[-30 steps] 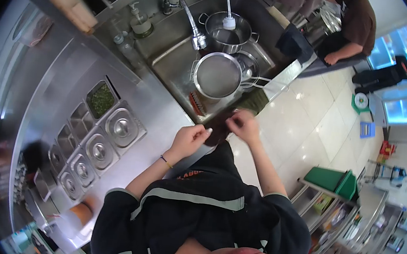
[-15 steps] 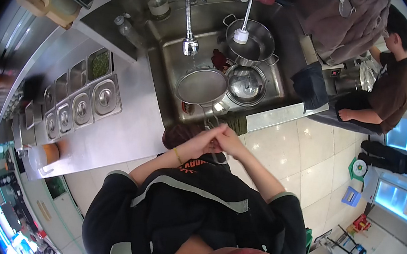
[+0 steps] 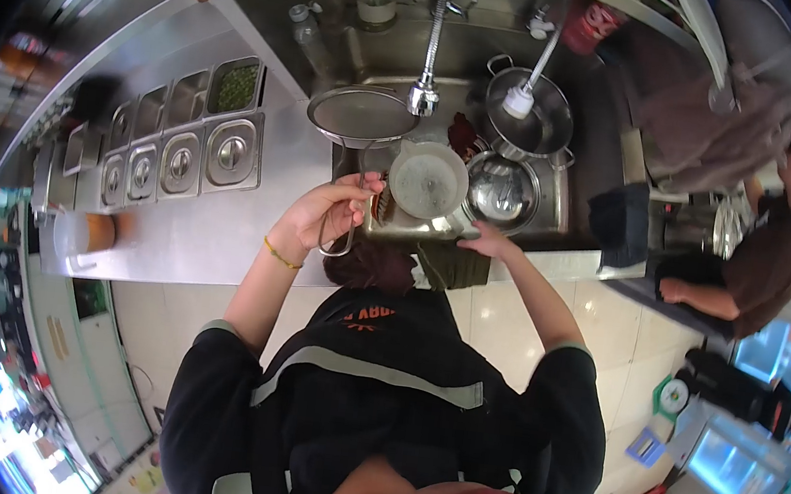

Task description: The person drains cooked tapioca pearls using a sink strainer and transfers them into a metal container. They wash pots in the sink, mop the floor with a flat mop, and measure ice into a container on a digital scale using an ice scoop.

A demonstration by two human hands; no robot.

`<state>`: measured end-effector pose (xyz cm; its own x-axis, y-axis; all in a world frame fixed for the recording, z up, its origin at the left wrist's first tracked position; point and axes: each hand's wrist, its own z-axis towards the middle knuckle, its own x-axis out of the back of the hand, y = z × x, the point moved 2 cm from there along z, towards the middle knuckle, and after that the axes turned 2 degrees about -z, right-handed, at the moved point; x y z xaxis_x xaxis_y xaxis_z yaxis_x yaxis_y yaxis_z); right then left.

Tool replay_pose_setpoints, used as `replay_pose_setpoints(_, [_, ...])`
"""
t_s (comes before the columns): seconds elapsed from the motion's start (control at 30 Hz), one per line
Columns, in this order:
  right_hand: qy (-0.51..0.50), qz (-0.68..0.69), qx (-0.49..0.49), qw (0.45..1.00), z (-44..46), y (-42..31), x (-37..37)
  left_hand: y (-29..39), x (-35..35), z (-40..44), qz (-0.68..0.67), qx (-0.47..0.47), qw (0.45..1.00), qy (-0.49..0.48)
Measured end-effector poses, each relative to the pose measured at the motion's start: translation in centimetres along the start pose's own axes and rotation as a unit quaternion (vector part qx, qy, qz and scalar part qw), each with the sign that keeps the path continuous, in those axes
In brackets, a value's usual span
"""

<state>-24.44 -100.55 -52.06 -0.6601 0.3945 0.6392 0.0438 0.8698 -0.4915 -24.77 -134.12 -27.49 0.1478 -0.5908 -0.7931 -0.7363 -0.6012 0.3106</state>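
My left hand (image 3: 326, 215) is wrapped round the wire handle of a round strainer (image 3: 362, 114), raised over the sink's left edge. At the sink's front edge, my right hand (image 3: 492, 242) has its fingers partly spread, close to the rim of a metal bowl or lid (image 3: 502, 193); whether it touches is unclear. Between the hands a pale round container (image 3: 427, 180) with cloudy liquid sits in the sink. Behind them is a two-handled pot (image 3: 529, 116) under a white-tipped hose. A chrome faucet head (image 3: 423, 98) hangs over the sink. A brush (image 3: 381, 202) lies partly behind my left fingers.
Dark cloths (image 3: 452, 265) hang over the sink's front edge. Lidded metal containers (image 3: 182, 162) are set in the left counter (image 3: 270, 233). A soap bottle (image 3: 377, 1) stands behind the sink. At the right, a person (image 3: 765, 260) stands beside pots.
My hands have separated. The left has lifted the strainer leftwards, while the right has moved to the sink's front edge. The pale container beneath is now exposed, and the view has shifted.
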Motion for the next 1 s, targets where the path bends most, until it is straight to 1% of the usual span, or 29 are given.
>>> replay_pose_setpoints(0.03, [-0.073,0.014,-0.025,0.997,1.6,0.5,-0.6,0.2,-0.2,0.0,0.0,-0.011,1.0,0.004])
replay_pose_setpoints(0.1, [-0.172,0.002,0.064,0.983,3.9,0.4,-0.9,0.0,-0.6,-0.3,-0.008,-0.034,0.999,0.021])
replay_pose_setpoints(0.13, [-0.149,0.011,0.106,0.983,6.6,3.0,-3.7,-0.1,-1.2,-0.4,0.003,-0.048,0.998,0.032])
replay_pose_setpoints(0.17, [-0.127,0.027,0.146,0.981,8.5,4.8,-6.2,-0.6,-1.3,-0.4,-0.015,-0.062,0.997,0.035])
replay_pose_setpoints(0.27, [-0.243,0.024,0.119,0.962,7.4,2.1,-3.9,-2.0,-1.9,-0.4,-0.054,-0.086,0.994,0.042])
replay_pose_setpoints(0.37, [-0.136,0.106,0.165,0.971,6.4,1.5,-2.1,-2.9,-2.8,-0.1,-0.073,-0.099,0.992,0.038])
replay_pose_setpoints(0.4, [-0.056,0.111,0.182,0.975,5.5,0.5,-0.1,-3.0,-3.1,-0.2,-0.077,-0.101,0.991,0.034])
replay_pose_setpoints(0.43, [-0.052,0.135,0.175,0.974,6.2,0.0,1.1,-3.0,-3.3,-0.3,-0.08,-0.103,0.991,0.032])
replay_pose_setpoints(0.5, [-0.045,0.189,0.153,0.969,7.1,-1.8,3.5,-2.9,-3.9,-0.6,-0.062,-0.108,0.99,0.06])
replay_pose_setpoints(0.53, [-0.026,0.209,0.186,0.96,7.1,-3.3,4.7,-3.1,-4.1,-0.7,-0.053,-0.108,0.99,0.072])
replay_pose_setpoints(0.63, [-0.032,0.123,0.155,0.98,10.1,-5.5,6.9,-3.3,-4.1,-0.3,-0.029,-0.122,0.989,0.073])
replay_pose_setpoints(0.67, [-0.036,0.154,0.148,0.976,11.2,-5.7,6.6,-3.4,-4.1,-0.1,-0.025,-0.124,0.99,0.068])
replay_pose_setpoints(0.77, [0.006,0.108,0.098,0.989,13.3,-6.0,5.6,-3.2,-3.7,0.2,-0.009,-0.133,0.989,0.067])
replay_pose_setpoints(0.87, [0.122,-0.025,0.164,0.979,15.6,-5.4,4.8,-3.1,-3.0,0.9,0.01,-0.135,0.988,0.072])
replay_pose_setpoints(0.97, [0.199,-0.123,0.237,0.943,16.4,-5.2,4.6,-3.2,-2.6,1.6,0.025,-0.13,0.988,0.085])
replay_pose_setpoints(1.0, [0.17,-0.112,0.224,0.953,16.8,-5.3,4.7,-3.2,-2.6,1.7,0.029,-0.126,0.987,0.092])
